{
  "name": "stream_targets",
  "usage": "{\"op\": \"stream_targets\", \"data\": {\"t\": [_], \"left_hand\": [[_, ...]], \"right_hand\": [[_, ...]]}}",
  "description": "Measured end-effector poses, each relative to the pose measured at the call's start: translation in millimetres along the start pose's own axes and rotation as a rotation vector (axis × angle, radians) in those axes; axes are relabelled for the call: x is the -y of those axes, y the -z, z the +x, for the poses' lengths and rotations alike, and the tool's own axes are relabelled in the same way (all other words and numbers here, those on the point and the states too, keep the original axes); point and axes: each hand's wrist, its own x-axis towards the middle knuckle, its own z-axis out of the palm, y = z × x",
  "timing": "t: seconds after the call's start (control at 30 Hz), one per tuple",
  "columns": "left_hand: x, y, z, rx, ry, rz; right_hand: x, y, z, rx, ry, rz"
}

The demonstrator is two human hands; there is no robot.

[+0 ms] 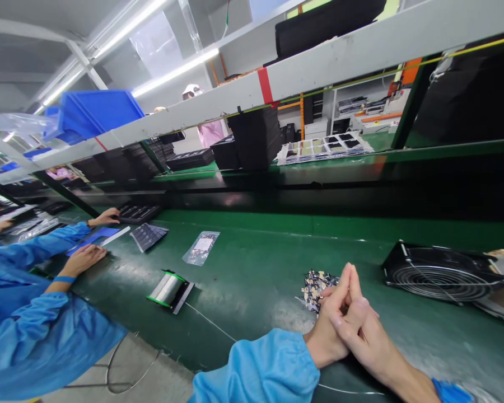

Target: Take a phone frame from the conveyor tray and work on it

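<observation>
My left hand (pixel 330 324) and my right hand (pixel 368 334) are pressed palm to palm, fingers together and pointing away from me. The thumbs lie close over each other. Anything between the palms is hidden. Just beyond and left of my left hand lies a heap of small black, silver and tan metal parts (pixel 315 285) on the green table (pixel 260 280); my left hand covers some of its edge.
A black fan with a wire guard (pixel 437 280) stands at the right. Leftward lie a clear plastic bag (pixel 202 248), a green-edged roll (pixel 167 289) with a wrist cord, and a dark sheet (pixel 148 236). A co-worker's hands (pixel 82 260) rest near a black tray (pixel 138 212).
</observation>
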Motion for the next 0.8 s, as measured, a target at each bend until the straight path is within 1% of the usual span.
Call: {"op": "stream_targets", "data": {"t": [0.2, 0.33, 0.47, 0.6, 0.73, 0.8], "left_hand": [[-1, -0.3, 0, 0.001, 0.005, 0.003], [-4, -0.7, -1, 0.002, 0.020, 0.012], [-8, -1.0, -1, 0.003, 0.038, 0.007], [-7, -1.3, -1, 0.003, 0.047, -0.011], [-5, -1.3, 0, -0.002, 0.018, -0.008], [-5, -1.4, 0, 0.000, 0.014, -0.006]], "right_hand": [[-3, 0, -1, -0.003, -0.026, -0.014], [-6, 0, -2, 0.023, -0.012, -0.013], [-6, 0, -2, -0.010, -0.018, -0.029], [-10, 2, -2, 0.030, 0.012, -0.049], [-12, 5, -1, 0.077, 0.005, -0.019], [-10, 3, 0, 0.074, 0.008, -0.003]]}}
